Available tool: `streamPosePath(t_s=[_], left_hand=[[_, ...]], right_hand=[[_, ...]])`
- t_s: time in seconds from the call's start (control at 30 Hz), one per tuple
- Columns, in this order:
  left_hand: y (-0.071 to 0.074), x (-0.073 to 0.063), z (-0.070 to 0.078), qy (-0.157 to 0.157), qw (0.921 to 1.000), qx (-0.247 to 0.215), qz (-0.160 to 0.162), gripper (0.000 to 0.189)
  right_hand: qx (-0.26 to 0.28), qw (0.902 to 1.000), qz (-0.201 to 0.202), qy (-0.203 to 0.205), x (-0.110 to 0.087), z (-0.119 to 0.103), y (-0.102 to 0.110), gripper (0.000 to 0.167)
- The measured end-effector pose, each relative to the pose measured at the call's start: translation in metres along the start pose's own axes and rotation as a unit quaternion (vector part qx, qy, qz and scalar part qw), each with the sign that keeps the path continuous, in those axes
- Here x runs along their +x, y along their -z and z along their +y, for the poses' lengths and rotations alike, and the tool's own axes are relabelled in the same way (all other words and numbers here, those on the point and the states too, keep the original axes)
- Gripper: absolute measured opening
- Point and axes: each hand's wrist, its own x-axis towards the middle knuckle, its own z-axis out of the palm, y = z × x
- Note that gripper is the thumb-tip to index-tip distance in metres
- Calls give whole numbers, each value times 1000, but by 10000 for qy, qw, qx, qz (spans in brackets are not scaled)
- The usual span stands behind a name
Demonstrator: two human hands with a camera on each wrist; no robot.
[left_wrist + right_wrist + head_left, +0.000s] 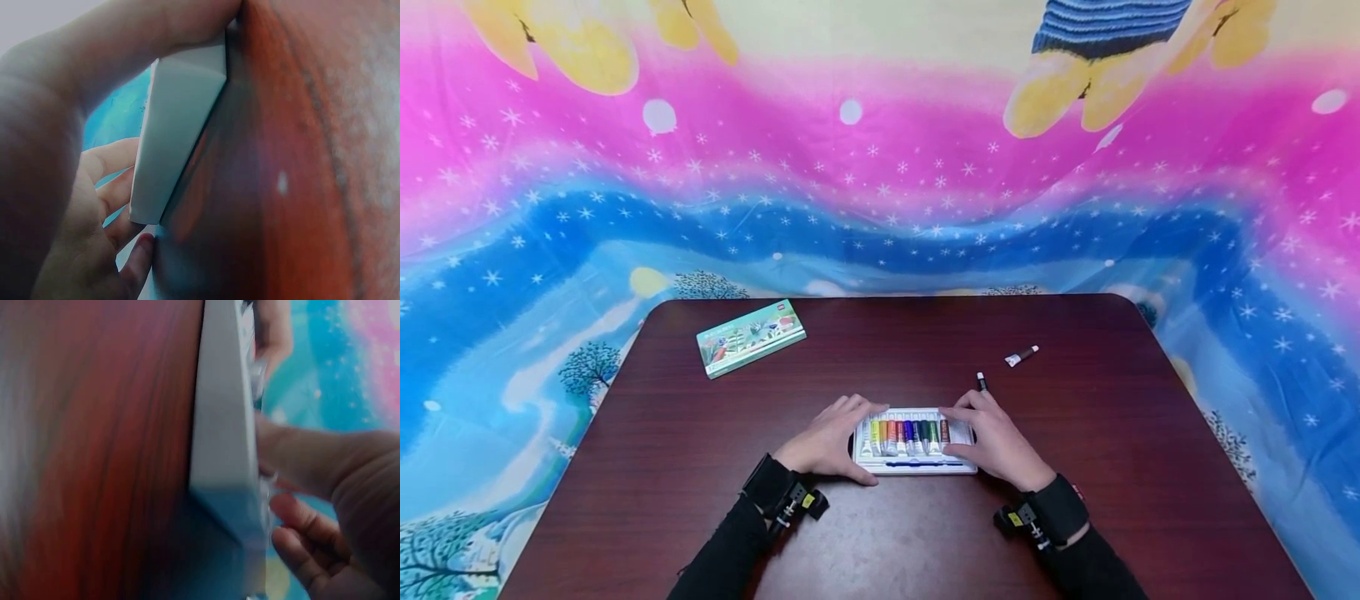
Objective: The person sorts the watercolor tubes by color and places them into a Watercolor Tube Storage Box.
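Observation:
A white plastic tray (917, 469) lies on the table, holding a row of paint tubes (901, 437) in several colours and a dark blue paintbrush (923, 464) along its front. My left hand (829, 442) grips the tray's left end, thumb at the front corner and fingers at the back; the left wrist view shows the tray's side wall (178, 134) between them. At the right end, my right hand (1000, 437) reaches over the tray, thumb and index finger at the two ends of a brown paint tube (945, 431). The right wrist view shows the thumb (300, 453) above the rim.
Just beyond my right hand lies a black-banded tube (982, 382), partly hidden by the fingers. Farther back right is a dark brown paint tube (1022, 356). A green illustrated box (751, 337) lies at the back left of the brown table (880, 542). A printed cloth hangs behind.

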Motion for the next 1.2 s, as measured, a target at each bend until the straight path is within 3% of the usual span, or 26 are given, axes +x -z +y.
streamPosePath(t_s=[0.2, 0.57, 0.8, 0.93, 1.2], left_hand=[[2, 0, 1, 47, 10000, -25, -17, 109], [4, -4, -2, 82, 10000, 19, 33, 108], [2, 0, 2, 25, 10000, 8, -49, 109], [3, 0, 3, 37, 10000, 53, -14, 110], [2, -2, 1, -22, 10000, -10, -5, 109]], right_hand=[[-431, 9979, 2, 479, 2, 10, 1, 59], [-1549, 9829, -148, 981, 4, -2, 2, 56], [-1453, 9869, -276, 646, -5, 0, 6, 52], [-1374, 9876, -307, 694, -4, -1, 9, 48], [-716, 9957, -334, 480, 2, 0, 13, 41]])
